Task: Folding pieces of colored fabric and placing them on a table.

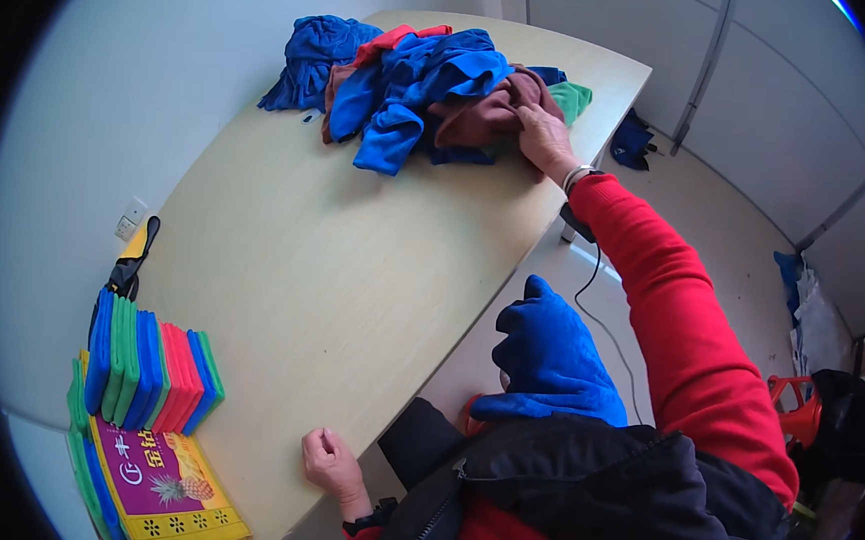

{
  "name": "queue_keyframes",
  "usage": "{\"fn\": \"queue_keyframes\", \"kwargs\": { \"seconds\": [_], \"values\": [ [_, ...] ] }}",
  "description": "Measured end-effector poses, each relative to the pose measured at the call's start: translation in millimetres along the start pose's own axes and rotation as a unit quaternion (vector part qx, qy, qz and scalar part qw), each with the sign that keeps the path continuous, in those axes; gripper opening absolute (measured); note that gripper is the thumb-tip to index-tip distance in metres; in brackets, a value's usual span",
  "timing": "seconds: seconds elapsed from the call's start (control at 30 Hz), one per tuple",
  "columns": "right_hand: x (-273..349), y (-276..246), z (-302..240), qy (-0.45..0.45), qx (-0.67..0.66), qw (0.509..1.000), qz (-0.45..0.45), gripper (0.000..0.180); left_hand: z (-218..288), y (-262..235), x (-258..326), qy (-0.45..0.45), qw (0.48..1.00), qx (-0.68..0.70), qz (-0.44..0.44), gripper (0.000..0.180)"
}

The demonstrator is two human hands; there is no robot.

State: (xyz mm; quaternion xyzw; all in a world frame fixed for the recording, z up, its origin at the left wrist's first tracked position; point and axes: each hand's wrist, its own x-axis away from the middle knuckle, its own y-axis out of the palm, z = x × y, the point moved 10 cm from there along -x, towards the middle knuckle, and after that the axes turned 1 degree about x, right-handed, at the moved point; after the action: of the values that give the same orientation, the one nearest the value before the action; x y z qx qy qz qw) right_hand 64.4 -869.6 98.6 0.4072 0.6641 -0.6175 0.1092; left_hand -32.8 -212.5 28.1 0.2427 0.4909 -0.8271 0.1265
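Observation:
A heap of blue, red, maroon and green cloths lies at the far end of the pale wooden table. My right hand reaches out in a red sleeve and rests on a maroon cloth at the heap's right side. My left hand sits with its fingers curled on the table's near edge, holding nothing. A blue cloth lies bunched on my lap, below the table edge.
A row of folded blue, green and red cloths stands at the near left, beside a purple and yellow printed bag. A black and yellow object lies near the wall. A cable trails on the floor to the right.

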Motion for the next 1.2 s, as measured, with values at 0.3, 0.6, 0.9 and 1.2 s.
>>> {"fn": "queue_keyframes", "kwargs": {
  "seconds": [0.3, 0.6, 0.9, 1.2],
  "values": [
    [30, -32, -203, -0.020, -0.410, 0.903, -0.124, 0.016, 9, -6, 1, 0.024, 1.000, -0.008, 0.012, 0.005],
    [188, -35, -404, -0.076, -0.654, 0.631, -0.410, 0.033, 14, -18, -4, 0.022, 0.997, 0.057, 0.040, 0.003],
    [247, -43, -407, -0.069, -0.589, 0.579, -0.559, 0.035, -23, -25, -9, -0.052, 0.973, 0.194, 0.111, 0.046],
    [245, -54, -372, -0.012, -0.571, 0.558, -0.601, 0.039, -28, -17, -26, -0.056, 0.922, 0.375, 0.077, 0.040]
  ]
}}
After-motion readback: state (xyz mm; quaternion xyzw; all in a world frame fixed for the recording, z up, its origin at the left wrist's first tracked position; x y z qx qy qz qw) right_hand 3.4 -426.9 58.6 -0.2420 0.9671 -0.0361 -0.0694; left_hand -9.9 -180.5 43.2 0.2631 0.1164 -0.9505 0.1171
